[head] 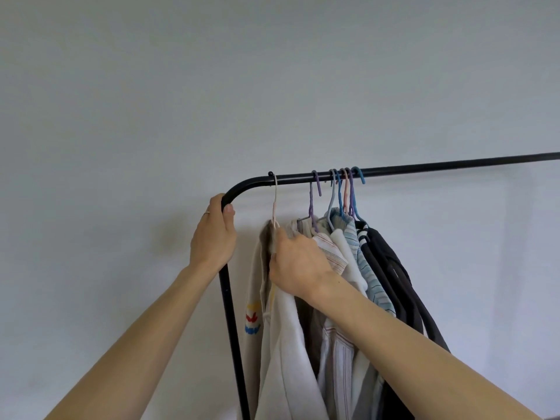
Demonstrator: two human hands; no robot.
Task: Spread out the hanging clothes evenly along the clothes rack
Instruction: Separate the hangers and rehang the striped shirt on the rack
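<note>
Against a plain pale grey wall [272, 71]: black metal clothes rack [424, 168] with a rounded corner at the left, top rail running off the right edge, upright post dropping down below the bend.

At that bend: left hand [213, 234] clenched round the black tube, thumb over the top, thin ring on one finger.

Just right of the corner: pale pink plastic hanger [275, 201], hooked on the rail apart from the others, carrying a cream sweatshirt with red, yellow and blue marks on the sleeve [257, 313]. Right hand [298, 265] grasping the neck of this garment just under the hanger, fingers pinched on the fabric.

Further right along the rail: purple plastic hanger [315, 189] standing a little apart, then a tight cluster of blue, pink and purple hangers [345, 189], hooks nearly touching. Beneath them, bunched together: white shirt with thin red stripes [330, 253], light blue striped shirt [368, 268], dark charcoal garments [391, 268] at the right end, leaning against one another.

Right of the cluster: bare rail to the frame edge.
</note>
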